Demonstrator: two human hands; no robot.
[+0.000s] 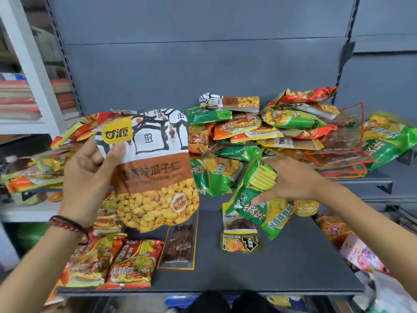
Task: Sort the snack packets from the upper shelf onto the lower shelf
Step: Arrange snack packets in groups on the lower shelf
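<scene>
My left hand [90,175] grips a large brown-and-white seed packet [155,177] by its left edge and holds it upright over the lower shelf [293,263]. My right hand [291,179] grips a green noodle packet [255,199] at the front edge of the upper shelf [372,179], and the packet tilts down toward the lower shelf. A heap of green, orange and red snack packets [270,132] covers the upper shelf. On the lower shelf lie red noodle packets [115,260] at the left, a dark clear packet [180,247] and two small packets [240,233] in the middle.
More packets [33,172] pile up at the far left on a neighbouring shelf. A white rack with stacked books [20,98] stands left. Pink and orange goods [358,251] crowd the lower right. The grey back panel [203,64] rises behind the shelves.
</scene>
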